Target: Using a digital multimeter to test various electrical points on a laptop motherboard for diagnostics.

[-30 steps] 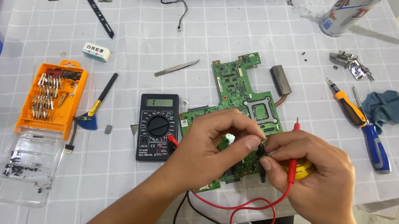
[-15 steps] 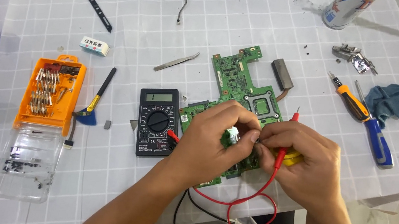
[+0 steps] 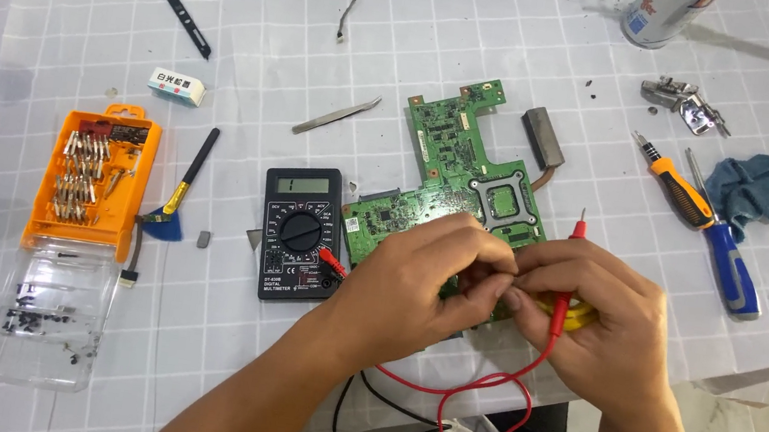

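Where the two hands meet above the near edge of the green printed circuit board [image 3: 469,173], a red-tipped multimeter probe [image 3: 576,233] is pinched. Left hand [image 3: 415,284]: fingers curled shut, tips pressed against those of the right; what lies between them cannot be told. Right hand [image 3: 594,318]: closed around the probe shaft, red tip standing upright above the knuckles, something yellow showing beneath the palm.

Step judged in hand: a probe being readied or adjusted for a continuity or voltage check on the board. A next move would call for a steady, fine placement of the tip on a small contact.

- Red test lead [image 3: 481,387]: thin, flexible, looped near the table edge.
- Black digital multimeter [image 3: 301,233]: matt plastic, rotary dial, just left of the board.
- Metal tweezers [image 3: 336,116]: slim, bright, beyond the meter.
- Orange plastic screwdriver-bit case [image 3: 92,178]: open, clear lid folded toward the viewer.
- Orange-and-black screwdriver [image 3: 674,183] and blue-handled screwdriver [image 3: 729,266]: right of the board, beside a crumpled blue cloth [image 3: 754,190].
- White grid-patterned table cover [image 3: 259,41]: smooth, glossy.
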